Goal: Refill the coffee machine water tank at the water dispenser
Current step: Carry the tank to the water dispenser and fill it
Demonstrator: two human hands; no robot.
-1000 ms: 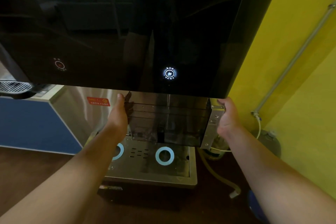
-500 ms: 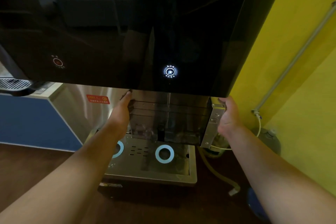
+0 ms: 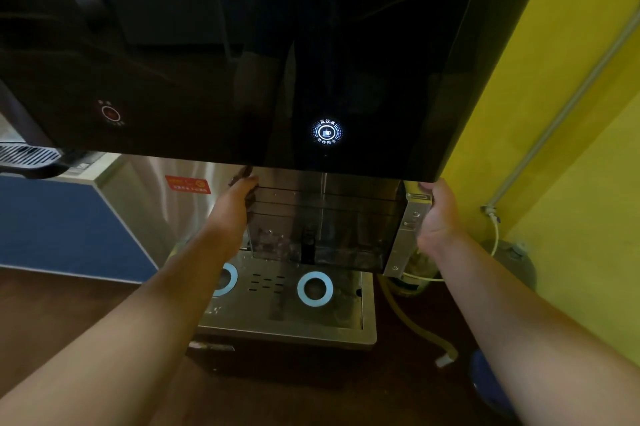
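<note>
A clear smoky water tank [image 3: 346, 218] with a metal right end hangs under the black glass front of the water dispenser [image 3: 242, 45]. A thin stream of water [image 3: 322, 204] falls into it from above, and a little water lies at its bottom. My left hand [image 3: 239, 200] presses against the tank's left side. My right hand [image 3: 438, 211] grips its metal right end. A blue-white button [image 3: 326, 132] glows on the panel above the tank; a dim red button [image 3: 110, 113] sits to the left.
Below the tank lies a steel drip tray [image 3: 287, 325] with two blue rings. A yellow wall [image 3: 571, 114] with a grey pipe stands on the right. A yellow hose [image 3: 412, 318] runs on the dark floor. A blue cabinet [image 3: 52, 221] is at left.
The view has tilted a little, so the dispenser panel sits lower in frame. Both hands keep the tank under the outlet; the tank has barely moved.
</note>
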